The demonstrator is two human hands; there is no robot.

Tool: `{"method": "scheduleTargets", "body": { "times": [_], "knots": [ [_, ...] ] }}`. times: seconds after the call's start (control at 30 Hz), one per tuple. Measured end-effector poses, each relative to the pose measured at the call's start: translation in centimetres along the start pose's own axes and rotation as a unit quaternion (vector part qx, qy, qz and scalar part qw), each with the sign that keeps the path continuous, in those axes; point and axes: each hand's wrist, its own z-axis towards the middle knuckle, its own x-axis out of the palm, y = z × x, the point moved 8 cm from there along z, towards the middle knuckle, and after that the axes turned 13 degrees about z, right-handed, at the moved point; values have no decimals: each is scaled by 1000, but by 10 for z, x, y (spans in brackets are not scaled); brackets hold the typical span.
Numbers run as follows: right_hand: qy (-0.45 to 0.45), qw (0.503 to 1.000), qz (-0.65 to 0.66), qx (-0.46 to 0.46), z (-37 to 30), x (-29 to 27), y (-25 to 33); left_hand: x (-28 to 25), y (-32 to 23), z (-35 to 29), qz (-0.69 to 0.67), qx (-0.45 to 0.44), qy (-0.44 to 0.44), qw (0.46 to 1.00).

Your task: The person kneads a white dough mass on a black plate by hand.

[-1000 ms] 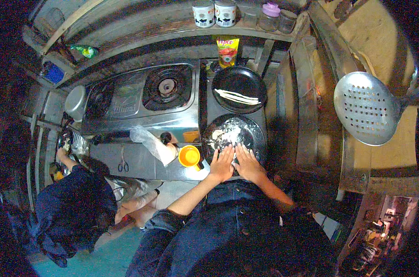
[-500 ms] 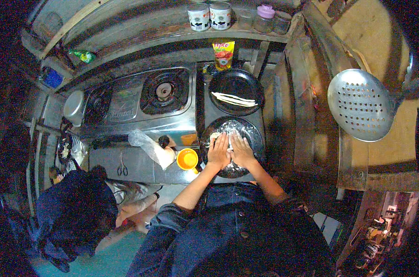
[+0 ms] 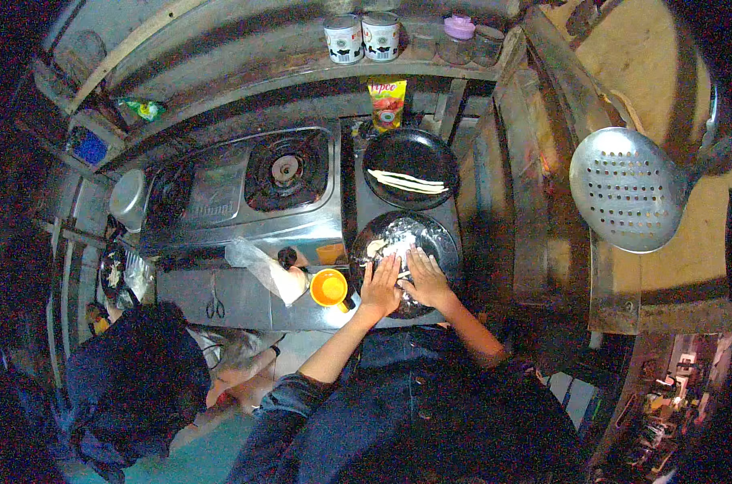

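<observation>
Both my hands lie palm down, side by side, on a round black plate (image 3: 445, 242) dusted with white flour. My left hand (image 3: 381, 284) and my right hand (image 3: 427, 278) have their fingers stretched out flat, pointing away from me. A thin pale strip of dough (image 3: 404, 274) shows in the gap between them; the rest of it is hidden under the palms. Beyond my left fingertips sits a small pale lump of dough (image 3: 376, 247). On a second black plate (image 3: 410, 152), just behind, lie a few long white dough strips (image 3: 406, 181).
Left of my hands stand an orange mug (image 3: 329, 288) and a plastic bag (image 3: 277, 278) of white powder. Scissors (image 3: 214, 298) lie farther left. A gas stove (image 3: 293, 222) is behind these. A perforated skimmer (image 3: 630, 189) hangs at right. Another person (image 3: 136, 387) crouches at left.
Both hands have slid toward me over the plate, uncovering floured surface and the small dough lump beyond the fingers. The whole view has shifted slightly.
</observation>
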Motion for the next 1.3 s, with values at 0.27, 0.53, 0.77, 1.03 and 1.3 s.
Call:
{"method": "scheduleTargets", "body": {
  "times": [0.27,0.53,0.77,1.03,1.3],
  "knots": [
    [-47,998,50,2,-27,-26,-14,-35,2,-14,1,-20,27,999],
    [-23,1000,5,-2,-18,7,-5,-3,-31,5,-144,6,53,988],
    [8,999,-32,5,-36,9,-7,8,-33,-4,-121,62,110,985],
    [24,999,-41,20,-25,1,-7,2,-23,9,-106,56,97,988],
    [-19,999,-48,2,-4,5,-17,6,-16,15,-81,61,76,992]
  ]
}}
